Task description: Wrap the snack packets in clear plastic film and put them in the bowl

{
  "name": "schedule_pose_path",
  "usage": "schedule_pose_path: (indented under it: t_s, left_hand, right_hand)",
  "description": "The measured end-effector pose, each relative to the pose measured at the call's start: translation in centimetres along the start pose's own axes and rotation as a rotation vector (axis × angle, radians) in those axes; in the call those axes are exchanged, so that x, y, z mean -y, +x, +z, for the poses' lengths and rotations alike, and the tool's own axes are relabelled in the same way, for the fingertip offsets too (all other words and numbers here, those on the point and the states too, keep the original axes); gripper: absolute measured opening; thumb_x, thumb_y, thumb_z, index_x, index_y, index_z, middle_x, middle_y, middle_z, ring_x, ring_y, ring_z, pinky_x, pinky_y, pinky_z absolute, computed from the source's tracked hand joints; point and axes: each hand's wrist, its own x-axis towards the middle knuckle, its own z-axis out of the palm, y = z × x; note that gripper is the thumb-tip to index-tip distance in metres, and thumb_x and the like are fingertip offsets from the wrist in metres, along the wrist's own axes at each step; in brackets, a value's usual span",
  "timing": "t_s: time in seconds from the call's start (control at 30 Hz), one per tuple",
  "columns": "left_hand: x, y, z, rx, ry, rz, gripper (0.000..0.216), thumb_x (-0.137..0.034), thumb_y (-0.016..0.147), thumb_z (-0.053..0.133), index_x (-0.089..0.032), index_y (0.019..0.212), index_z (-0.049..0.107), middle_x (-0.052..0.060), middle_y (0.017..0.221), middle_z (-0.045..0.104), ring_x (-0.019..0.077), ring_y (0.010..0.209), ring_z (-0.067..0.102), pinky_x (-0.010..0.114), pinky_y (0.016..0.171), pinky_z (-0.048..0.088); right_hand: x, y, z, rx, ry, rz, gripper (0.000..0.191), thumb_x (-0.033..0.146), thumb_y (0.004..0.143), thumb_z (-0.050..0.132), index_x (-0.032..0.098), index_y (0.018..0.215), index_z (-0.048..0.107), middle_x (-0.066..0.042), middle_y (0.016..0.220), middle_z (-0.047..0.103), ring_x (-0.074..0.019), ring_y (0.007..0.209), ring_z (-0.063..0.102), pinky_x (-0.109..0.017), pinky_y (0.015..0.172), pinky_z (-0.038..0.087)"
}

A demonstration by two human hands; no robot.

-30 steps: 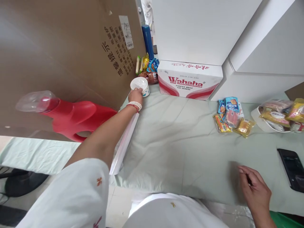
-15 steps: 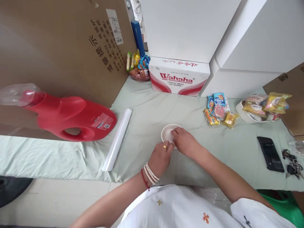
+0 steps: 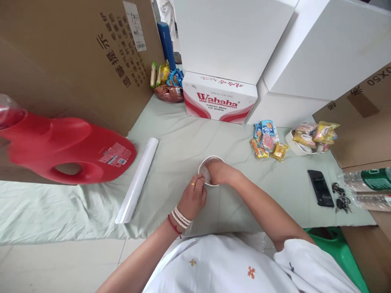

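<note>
A small white bowl (image 3: 204,163) sits on the pale green cloth (image 3: 171,162) in front of me. My left hand (image 3: 193,197), with a ring and bead bracelets, pinches the bowl's near rim. My right hand (image 3: 219,171) reaches into the bowl, its fingers down inside and covering most of the inside. Whatever lies in the bowl is hidden by the fingers.
A white roll (image 3: 137,180) lies left of the bowl, beside a big red jug (image 3: 67,148) on its side. Snack packets (image 3: 267,140), a white dish of snacks (image 3: 308,138), a phone (image 3: 320,188), keys (image 3: 340,197) and bottles (image 3: 366,187) lie right. Cardboard and a Wahaha box (image 3: 220,101) stand behind.
My left hand brought the bowl from the far corner to the cloth in front of me. My right hand came over and went into it. The view has shifted right.
</note>
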Motion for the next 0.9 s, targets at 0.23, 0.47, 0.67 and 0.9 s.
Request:
schedule_pose_path:
  t_s: [0.23,0.47,0.67,0.9]
  left_hand:
    - [0.0,0.4,-0.4,-0.063,-0.032,0.126,0.034,-0.007,0.095,0.047,-0.019,0.126,0.052,0.015,0.121,0.063,0.0236,0.112,0.065,0.041,0.093,0.059]
    - [-0.1,0.6,-0.1,-0.015,-0.027,0.263,0.048,-0.006,0.095,0.049,-0.033,0.131,0.065,0.009,0.123,0.064,0.0216,0.111,0.062,0.041,0.093,0.059]
    - [-0.5,1.0,-0.7,0.004,-0.052,0.29,0.054,-0.009,0.096,0.052,-0.04,0.14,0.061,0.009,0.132,0.061,0.0209,0.115,0.062,0.038,0.095,0.057]
    - [-0.4,1.4,-0.4,0.085,-0.068,0.27,0.048,-0.016,0.1,0.047,-0.038,0.141,0.059,0.004,0.12,0.065,0.0097,0.076,0.057,0.022,0.068,0.053]
  right_hand:
    - [-1.1,-5.6,-0.8,-0.209,0.443,-0.04,0.047,0.017,0.075,0.075,0.021,0.122,0.069,-0.01,0.122,0.066,-0.0203,0.093,0.067,-0.03,0.078,0.056]
    - [-3.4,-8.4,-1.7,-0.047,0.995,0.079,0.046,0.028,0.074,0.076,0.019,0.118,0.066,-0.001,0.091,0.068,-0.0098,0.053,0.057,-0.021,0.044,0.047]
    - [-5.1,-9.7,-3.8,0.107,1.018,0.04,0.049,0.034,0.078,0.081,0.019,0.122,0.065,0.002,0.083,0.067,-0.0056,0.047,0.048,-0.018,0.04,0.04]
    - [-7.7,-9.2,-4.5,0.222,1.067,0.03,0.065,0.041,0.077,0.086,0.017,0.13,0.057,0.006,0.07,0.059,-0.0044,0.043,0.043,-0.015,0.035,0.032]
